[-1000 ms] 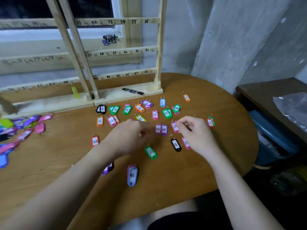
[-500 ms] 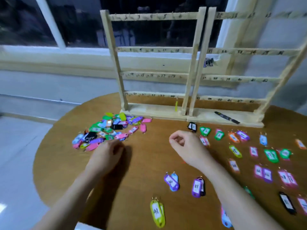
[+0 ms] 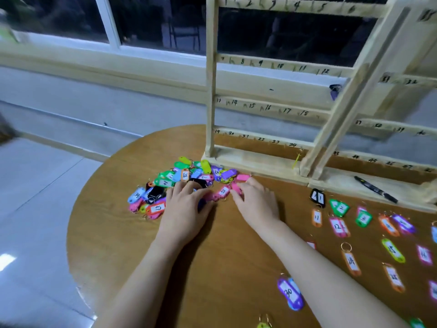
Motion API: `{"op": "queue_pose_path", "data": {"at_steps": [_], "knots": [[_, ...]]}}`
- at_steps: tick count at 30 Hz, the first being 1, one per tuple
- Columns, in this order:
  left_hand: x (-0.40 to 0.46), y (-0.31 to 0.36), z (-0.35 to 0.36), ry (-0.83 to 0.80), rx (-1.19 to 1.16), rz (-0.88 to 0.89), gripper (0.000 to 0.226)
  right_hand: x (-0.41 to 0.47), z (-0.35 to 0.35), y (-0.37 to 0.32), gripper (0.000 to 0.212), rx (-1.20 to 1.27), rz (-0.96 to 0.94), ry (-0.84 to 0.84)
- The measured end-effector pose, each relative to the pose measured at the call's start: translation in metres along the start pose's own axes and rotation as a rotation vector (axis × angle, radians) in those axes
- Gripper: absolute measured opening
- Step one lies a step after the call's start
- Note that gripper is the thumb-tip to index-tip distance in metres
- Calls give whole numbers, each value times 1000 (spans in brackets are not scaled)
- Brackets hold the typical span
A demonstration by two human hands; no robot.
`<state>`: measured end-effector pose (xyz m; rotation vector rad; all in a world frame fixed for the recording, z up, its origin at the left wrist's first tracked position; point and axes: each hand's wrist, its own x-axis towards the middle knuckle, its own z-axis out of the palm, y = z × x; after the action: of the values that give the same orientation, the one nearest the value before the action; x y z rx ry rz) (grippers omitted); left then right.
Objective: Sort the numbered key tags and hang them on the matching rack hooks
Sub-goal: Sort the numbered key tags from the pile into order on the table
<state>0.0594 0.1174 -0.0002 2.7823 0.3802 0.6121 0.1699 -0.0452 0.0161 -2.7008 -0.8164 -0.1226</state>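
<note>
both hands [image 3: 220, 204] moved onto tag pile [image 3: 179, 183] | fingers flat, relaxed, gripping nothing

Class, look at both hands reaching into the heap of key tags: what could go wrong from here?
The heap of tags sits close to the table edge, so raking with the left hand may push some onto the floor. Tags overlap and several lie face down, so numbers may be misread. The right hand could drag extra tags along by their tangled rings.

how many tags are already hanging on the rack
1: a yellow tag hangs by hook 24 on the rack's bottom rail. The rack runs out of frame, so more may be hidden.
</note>
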Motion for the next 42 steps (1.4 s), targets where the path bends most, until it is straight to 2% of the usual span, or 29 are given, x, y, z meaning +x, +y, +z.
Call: {"op": "queue_pose_path", "data": {"at_steps": [3,7,12,17,27,33,39,42], "knots": [[1,-2,1,47,-56,6,21,2,7,4,33,57,-25,107],[0,-4,1,80,-103,18,17,5,12,12,29,192,57,168],[2,-10,2,92,-138,3,8,10,12,18,26,401,124,144],[4,-9,2,74,-192,-24,12,13,16,21,11,601,138,116],[8,-10,2,53,-406,-107,16,12,13,22,16,665,133,119],[6,-14,4,37,-615,-181,6,11,16,24,17,712,77,141],[6,-12,0,49,-603,-152,13,14,19,25,14,824,109,134],[7,-10,-2,58,-584,-111,10,15,19,25,19,824,116,134]]}}
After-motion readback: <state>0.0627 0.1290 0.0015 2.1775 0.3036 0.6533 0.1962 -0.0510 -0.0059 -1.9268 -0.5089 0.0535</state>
